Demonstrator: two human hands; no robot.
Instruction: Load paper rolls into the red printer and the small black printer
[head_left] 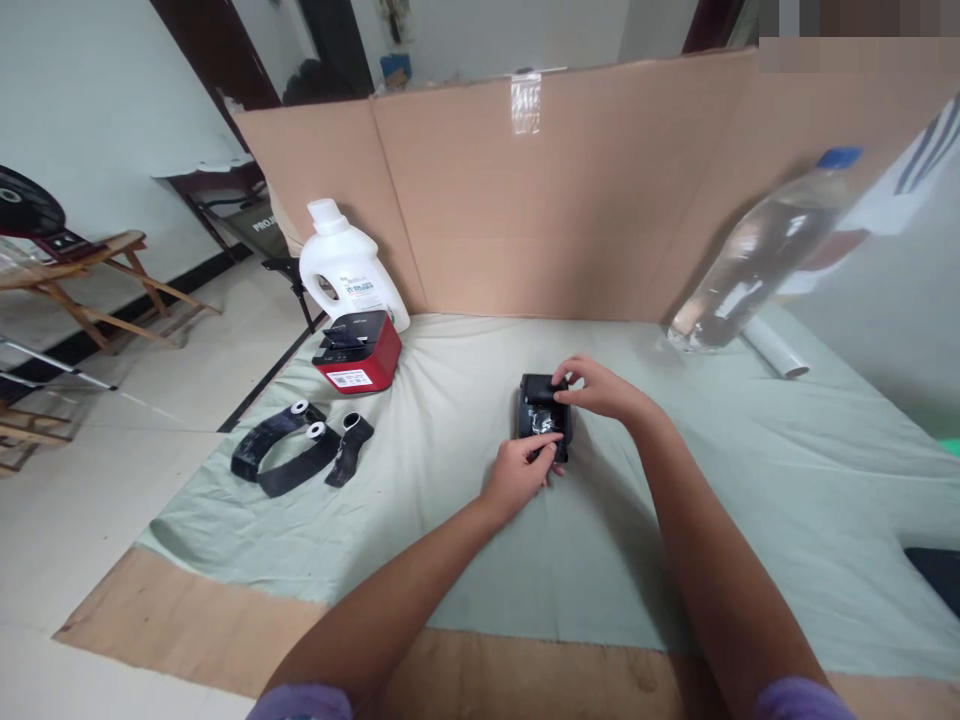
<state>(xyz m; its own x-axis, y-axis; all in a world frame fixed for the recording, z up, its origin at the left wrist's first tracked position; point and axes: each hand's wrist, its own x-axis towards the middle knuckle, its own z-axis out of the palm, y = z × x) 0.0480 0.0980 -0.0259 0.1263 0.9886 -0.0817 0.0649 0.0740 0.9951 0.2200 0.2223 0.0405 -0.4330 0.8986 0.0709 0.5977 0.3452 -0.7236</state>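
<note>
In the middle of the cloth stands a small black boxy device [537,420], its top showing a shiny, glossy section; its exact kind is not clear. My left hand [520,468] closes around its near end, with a finger laid across the top and the thumb close by. At the far right corner, my right hand [596,387] pinches the edge of the device's dark upper part [538,388] between bent fingers and thumb. What lies under my fingertips is hidden.
To the left are a red-and-black box-shaped machine [365,350], a white detergent jug [351,262] and black ribbon strips with white cores [289,455]. A large clear bottle [761,255] leans at the right beside a white tube [776,345]. A cardboard panel [570,210] stands behind.
</note>
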